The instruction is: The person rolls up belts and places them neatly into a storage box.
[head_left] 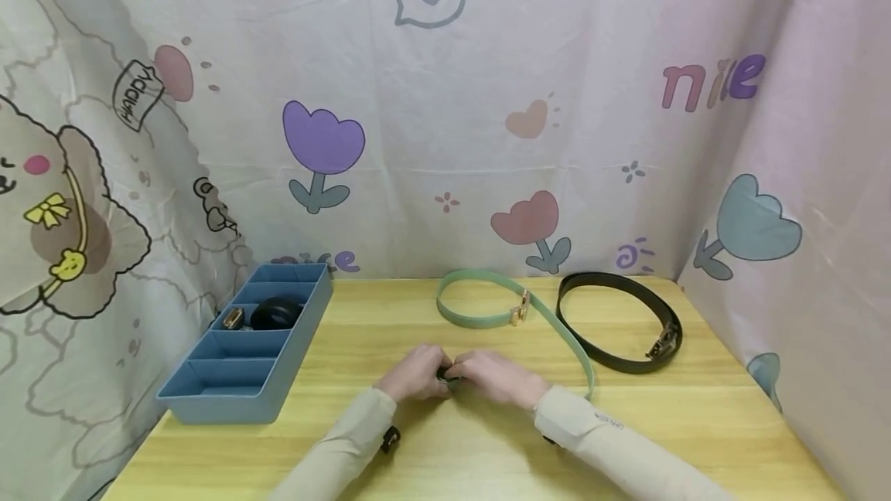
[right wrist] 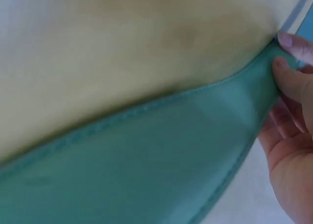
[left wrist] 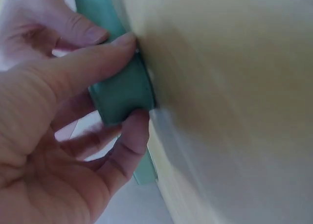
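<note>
A light green belt (head_left: 480,275) with a gold buckle (head_left: 520,308) lies in a loose loop on the table. Its strap curves down the right side toward both hands. At the near middle, my left hand (head_left: 416,372) pinches the belt's curled end (left wrist: 124,94) between thumb and fingers. Close beside it, my right hand (head_left: 497,376) pinches the strap (right wrist: 146,150), thumb on top and fingers beneath. The strap stands on edge against the tabletop in the right wrist view. Part of the curl is hidden behind the fingers in the head view.
At the left stands a blue-grey divided tray (head_left: 295,366); one compartment holds a rolled black belt (head_left: 276,313) and a gold buckle (head_left: 233,319). A black belt (head_left: 619,279) lies in an open loop at the back right. Patterned curtains (head_left: 431,138) hang behind the table and at its sides.
</note>
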`<act>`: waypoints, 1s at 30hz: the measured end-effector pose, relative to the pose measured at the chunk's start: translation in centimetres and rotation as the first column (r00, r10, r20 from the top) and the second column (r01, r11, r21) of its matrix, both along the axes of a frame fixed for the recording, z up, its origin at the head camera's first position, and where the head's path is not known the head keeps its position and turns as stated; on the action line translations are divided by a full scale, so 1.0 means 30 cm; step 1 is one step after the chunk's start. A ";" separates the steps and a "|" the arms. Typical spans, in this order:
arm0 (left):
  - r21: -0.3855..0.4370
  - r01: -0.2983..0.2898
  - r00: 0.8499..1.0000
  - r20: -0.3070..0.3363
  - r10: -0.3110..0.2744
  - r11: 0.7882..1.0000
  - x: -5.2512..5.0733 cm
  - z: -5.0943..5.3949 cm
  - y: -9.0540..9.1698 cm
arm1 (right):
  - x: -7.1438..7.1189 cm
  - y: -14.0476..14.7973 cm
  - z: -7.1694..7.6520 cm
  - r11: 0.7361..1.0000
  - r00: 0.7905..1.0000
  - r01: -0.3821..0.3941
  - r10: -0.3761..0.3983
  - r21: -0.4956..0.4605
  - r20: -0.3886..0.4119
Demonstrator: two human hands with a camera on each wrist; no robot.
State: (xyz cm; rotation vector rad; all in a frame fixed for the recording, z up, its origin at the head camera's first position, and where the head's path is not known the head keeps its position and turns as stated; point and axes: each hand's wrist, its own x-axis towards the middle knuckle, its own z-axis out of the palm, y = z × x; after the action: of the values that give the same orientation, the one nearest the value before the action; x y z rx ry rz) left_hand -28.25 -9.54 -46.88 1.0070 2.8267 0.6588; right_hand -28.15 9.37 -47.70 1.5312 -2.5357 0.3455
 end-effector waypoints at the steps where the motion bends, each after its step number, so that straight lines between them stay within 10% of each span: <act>1: -0.004 0.004 1.000 0.003 -0.004 1.000 -0.002 0.005 0.002 | -0.001 -0.001 0.002 1.000 1.000 0.008 -0.008 -0.005 0.002; 10: 0.005 -0.127 0.991 -0.029 0.127 0.992 0.005 0.010 0.030 | 0.014 -0.013 0.004 0.997 0.997 0.079 -0.079 0.004 -0.014; 20: -0.021 -0.002 0.998 -0.065 0.001 1.000 0.004 0.001 0.024 | 0.015 0.039 -0.024 0.991 0.979 0.045 -0.018 0.126 -0.204; 30: -0.012 -0.002 0.998 -0.059 0.002 1.000 0.007 -0.005 0.032 | 0.007 0.063 -0.033 0.999 0.983 -0.009 0.016 0.039 -0.181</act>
State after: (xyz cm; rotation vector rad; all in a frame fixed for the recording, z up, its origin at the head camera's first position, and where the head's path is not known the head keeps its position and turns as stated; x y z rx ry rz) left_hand -28.05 -8.56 -47.02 1.0392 2.8788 0.6219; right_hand -27.94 11.25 -48.69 1.5179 -2.4060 0.1517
